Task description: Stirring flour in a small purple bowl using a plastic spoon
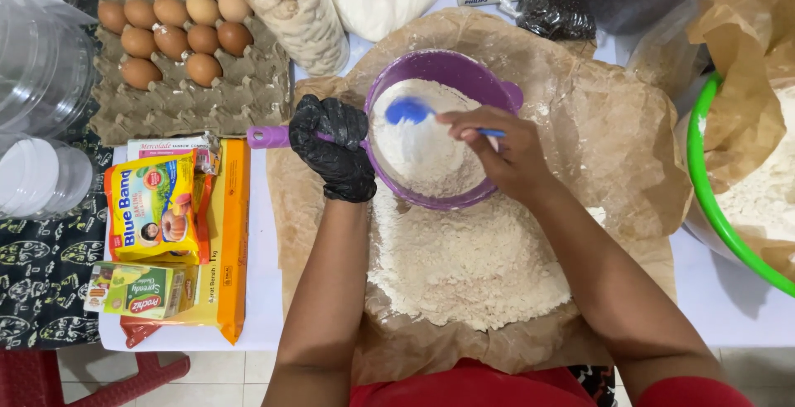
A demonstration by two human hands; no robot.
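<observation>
My left hand (333, 147), in a black glove, grips the handle of a purple sieve (431, 68) held over a heap of sifted flour (468, 262) on brown paper (613, 134). The sieve holds white flour. My bare right hand (501, 150) holds a blue spoon (410, 110) whose bowl rests in the flour inside the sieve.
A grey egg tray (190, 96) with several brown eggs lies at the far left. Yellow and green packets (157, 208) lie beside the paper. A green-rimmed bowl (704, 183) with flour stands at the right. Clear plastic jars (37, 67) stand at the left edge.
</observation>
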